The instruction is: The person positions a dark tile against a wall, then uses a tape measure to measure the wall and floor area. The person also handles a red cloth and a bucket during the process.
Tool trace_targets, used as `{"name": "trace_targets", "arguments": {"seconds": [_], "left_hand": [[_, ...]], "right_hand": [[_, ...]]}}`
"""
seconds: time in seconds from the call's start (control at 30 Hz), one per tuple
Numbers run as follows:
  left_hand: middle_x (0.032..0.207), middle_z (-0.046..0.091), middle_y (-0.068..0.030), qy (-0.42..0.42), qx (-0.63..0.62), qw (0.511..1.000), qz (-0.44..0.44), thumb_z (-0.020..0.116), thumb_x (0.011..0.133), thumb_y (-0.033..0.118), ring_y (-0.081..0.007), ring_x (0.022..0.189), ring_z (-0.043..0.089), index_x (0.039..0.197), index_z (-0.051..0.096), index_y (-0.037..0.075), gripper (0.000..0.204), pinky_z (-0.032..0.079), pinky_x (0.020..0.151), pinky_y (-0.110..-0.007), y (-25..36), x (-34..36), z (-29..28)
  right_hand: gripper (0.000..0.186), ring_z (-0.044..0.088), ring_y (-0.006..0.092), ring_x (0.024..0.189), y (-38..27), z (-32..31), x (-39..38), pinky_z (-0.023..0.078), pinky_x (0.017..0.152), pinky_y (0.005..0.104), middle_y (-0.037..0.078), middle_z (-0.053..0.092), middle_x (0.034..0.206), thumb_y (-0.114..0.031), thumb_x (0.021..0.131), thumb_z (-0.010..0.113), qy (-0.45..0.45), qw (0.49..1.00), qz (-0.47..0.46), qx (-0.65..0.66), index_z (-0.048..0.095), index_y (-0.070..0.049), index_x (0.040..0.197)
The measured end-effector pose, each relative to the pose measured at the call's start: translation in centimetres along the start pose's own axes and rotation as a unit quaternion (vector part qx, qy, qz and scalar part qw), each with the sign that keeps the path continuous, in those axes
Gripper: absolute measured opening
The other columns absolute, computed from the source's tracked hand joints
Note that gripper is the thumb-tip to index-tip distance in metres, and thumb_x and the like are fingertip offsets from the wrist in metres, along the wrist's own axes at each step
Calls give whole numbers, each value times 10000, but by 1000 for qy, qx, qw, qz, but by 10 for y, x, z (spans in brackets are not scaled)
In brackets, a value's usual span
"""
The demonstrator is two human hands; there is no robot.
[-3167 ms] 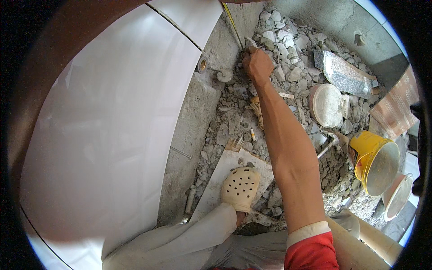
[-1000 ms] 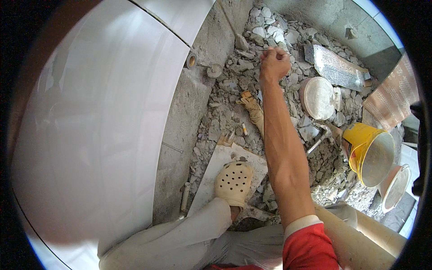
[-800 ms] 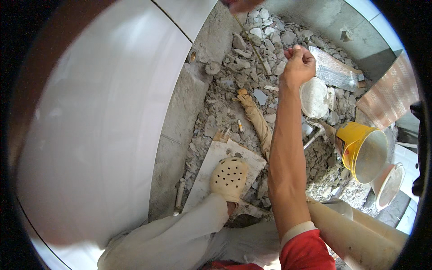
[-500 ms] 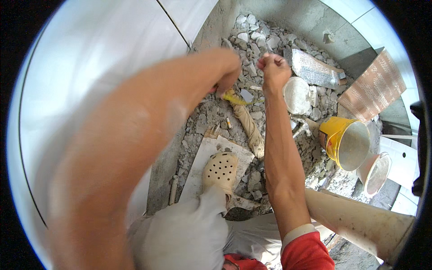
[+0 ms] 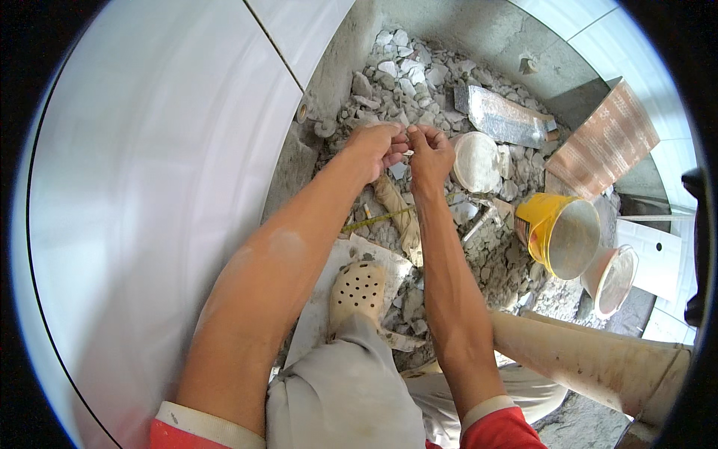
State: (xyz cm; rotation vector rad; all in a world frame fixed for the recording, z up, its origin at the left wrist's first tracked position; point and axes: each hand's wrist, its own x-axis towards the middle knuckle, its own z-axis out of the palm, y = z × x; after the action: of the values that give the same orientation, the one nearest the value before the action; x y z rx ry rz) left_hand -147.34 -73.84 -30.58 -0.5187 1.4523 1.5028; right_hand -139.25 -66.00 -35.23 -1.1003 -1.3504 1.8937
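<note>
My left hand and my right hand meet fingertip to fingertip above the rubble. Thumb and forefinger pinch together on each, and whatever they hold is too small to make out. Below them a yellow measuring tape blade stretches across the debris, passing over a dirty tan cloth-like roll. A round white lid or bucket top sits just right of my right hand. Under the hands lies a small pale flat piece.
Broken rubble covers the floor between a white tiled wall and a grey ledge. A hammer, a yellow bucket, a pinkish bucket, a tile and a thick pipe lie right. My clog rests on a board.
My left hand has swung away from the yellow tape and joined my right hand. My right hand has come down and slightly left. The tape blade now lies lower across the rubble.
</note>
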Motion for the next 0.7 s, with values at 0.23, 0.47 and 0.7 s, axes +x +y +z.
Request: {"name": "trace_targets", "arguments": {"seconds": [0.23,0.47,0.7], "left_hand": [[891,612,-44,120,-171,977,-30,666,956,159,-131,753,611,936,623,40,128,569,636,-208,0,32,37],[900,640,-61,125,-132,983,39,643,964,144,-137,706,627,945,618,58,91,568,547,-226,9,85,35],[1040,661,-88,269,12,959,84,574,992,253,-227,826,637,1162,596,88,238,547,703,-333,28,183,9]], "right_hand": [[135,609,91,710,8,-6,21,496,672,246,35,698,841,-107,859,746,-21,1000,12,15,702,8,914],[312,632,154,800,6,-15,41,519,712,290,93,697,967,-170,902,701,-35,991,-14,-130,675,10,1155],[378,577,303,1076,2,-112,-19,467,918,411,171,611,1180,-152,944,607,142,919,-52,-363,593,-5,1292]]}}
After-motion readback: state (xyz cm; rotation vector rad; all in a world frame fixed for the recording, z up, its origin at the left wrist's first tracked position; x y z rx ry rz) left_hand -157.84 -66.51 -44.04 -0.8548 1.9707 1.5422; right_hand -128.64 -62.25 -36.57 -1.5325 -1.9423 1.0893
